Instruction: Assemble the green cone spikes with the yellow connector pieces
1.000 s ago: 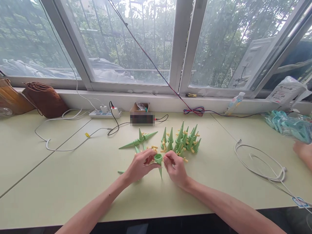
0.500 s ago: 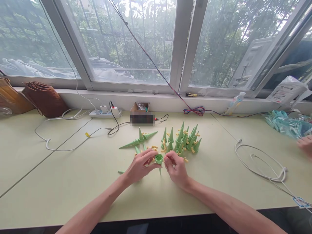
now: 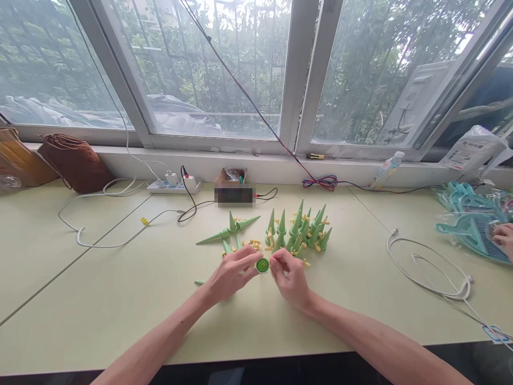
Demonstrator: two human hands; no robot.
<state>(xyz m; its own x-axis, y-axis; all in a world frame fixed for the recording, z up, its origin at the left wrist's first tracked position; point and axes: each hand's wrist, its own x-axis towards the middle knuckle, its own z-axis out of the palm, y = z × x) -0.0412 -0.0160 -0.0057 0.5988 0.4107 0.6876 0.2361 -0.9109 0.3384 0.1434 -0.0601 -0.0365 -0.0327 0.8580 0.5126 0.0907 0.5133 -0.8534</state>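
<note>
A green plant watering spike [image 3: 262,265] is pinched between the fingers and thumb of my left hand [image 3: 230,271]. Its round open end faces me and its tip is out of sight behind. My right hand [image 3: 289,275] is closed in a pinch right beside the rim; whether anything small is between its fingertips I cannot make out. Beyond my hands stands a cluster of green spikes [image 3: 296,227] with small yellow valves. More green spikes [image 3: 228,231] lie to the left, some with yellow valves [image 3: 252,244], partly hidden by my left hand.
Behind are a power strip [image 3: 160,187], a small cardboard box [image 3: 230,175] and a bundled red-blue wire [image 3: 320,183]. A white cable [image 3: 428,267] is coiled at right. Another person's hand [image 3: 504,239] touches a bagged teal dustpan [image 3: 467,235] at the right edge.
The spike in my left hand has tilted, so its open end now faces me more squarely. My right hand stays nearly still. At right, the other person's hand has brought a teal dustpan into view.
</note>
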